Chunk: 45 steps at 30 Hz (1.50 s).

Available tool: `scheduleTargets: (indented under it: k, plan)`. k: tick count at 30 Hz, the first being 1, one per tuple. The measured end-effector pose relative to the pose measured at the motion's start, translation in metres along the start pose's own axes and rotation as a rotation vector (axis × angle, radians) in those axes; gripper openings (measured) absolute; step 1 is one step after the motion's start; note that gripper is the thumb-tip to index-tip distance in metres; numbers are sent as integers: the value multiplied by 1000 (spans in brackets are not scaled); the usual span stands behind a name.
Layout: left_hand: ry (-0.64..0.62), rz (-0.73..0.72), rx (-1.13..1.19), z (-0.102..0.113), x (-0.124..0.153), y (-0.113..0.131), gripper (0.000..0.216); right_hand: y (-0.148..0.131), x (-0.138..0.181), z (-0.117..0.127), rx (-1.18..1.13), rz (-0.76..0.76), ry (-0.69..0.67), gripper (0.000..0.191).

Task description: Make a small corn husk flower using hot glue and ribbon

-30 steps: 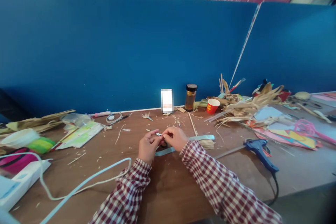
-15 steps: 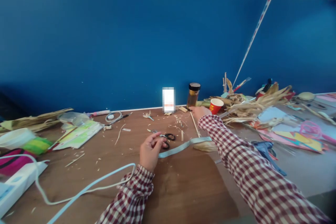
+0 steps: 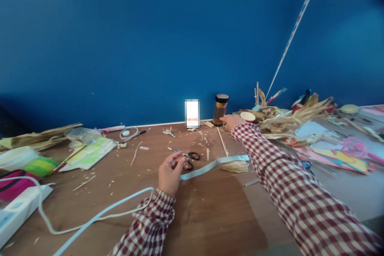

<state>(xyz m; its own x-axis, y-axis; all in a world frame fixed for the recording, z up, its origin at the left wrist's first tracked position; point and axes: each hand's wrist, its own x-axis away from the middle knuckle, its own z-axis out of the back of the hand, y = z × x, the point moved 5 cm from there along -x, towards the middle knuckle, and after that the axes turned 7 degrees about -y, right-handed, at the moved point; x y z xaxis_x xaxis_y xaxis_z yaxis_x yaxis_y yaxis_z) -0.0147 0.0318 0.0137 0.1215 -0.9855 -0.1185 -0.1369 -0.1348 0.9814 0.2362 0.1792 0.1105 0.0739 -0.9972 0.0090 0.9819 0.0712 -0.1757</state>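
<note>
My left hand (image 3: 170, 171) rests on the brown table (image 3: 210, 216). Its fingers are curled and pinched together beside the black handles of small scissors (image 3: 188, 155); what they pinch is too small to name. A light blue ribbon (image 3: 207, 165) runs right from that hand. My right hand (image 3: 231, 121) is stretched out to the table's back, between a brown jar with a black lid (image 3: 220, 109) and a red paper cup (image 3: 248, 117). Its fingers are pressed together, pointing at the jar's base, and what they hold is hidden.
Dried husks and straw (image 3: 288, 122) are piled at the back right over coloured papers (image 3: 336, 156). A white power strip (image 3: 18, 210) with a pale cable (image 3: 99, 216) lies at the left. Papers and bags (image 3: 87, 152) sit at the back left, under a blue partition (image 3: 150, 56).
One second ago both hands pinched a small piece together at the centre. My right hand has left it and reached back right to the jar and cup. The left hand has stayed by the scissors.
</note>
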Motion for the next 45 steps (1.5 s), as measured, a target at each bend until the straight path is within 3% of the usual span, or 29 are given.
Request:
scheduleTargets:
  k: [8,14,17,20,25,28,31,38,42,45]
  plan:
    - [11,18,-1,-2,3,4,39,-15,4,-9,-309,239,-64,24]
    - [6,22,-3,-3,3,4,39,-21,7,-18,-661,298,-157,23]
    - [17,14,3,-2,3,4,36,-25,8,-16,-710,276,-104,19]
    - [33,11,-4,-2,3,5,34,-40,19,-13,-675,276,-11,28]
    - [61,-19,-79,0,5,10,27,-86,75,-25,-756,364,97,29]
    - [49,-52,-170,0,7,16,22,-111,108,-46,-935,462,-23,9]
    - [42,-103,-262,0,9,21,19,-124,124,-67,-1096,488,-197,21]
    - [12,-171,-347,-1,10,21,17,-122,121,-81,-1321,417,-304,16]
    - [-36,-160,-282,-6,13,23,21,-122,121,-96,-1692,304,-525,7]
    - [-32,-158,-225,-9,14,25,25,-126,124,-102,-1942,311,-709,6]
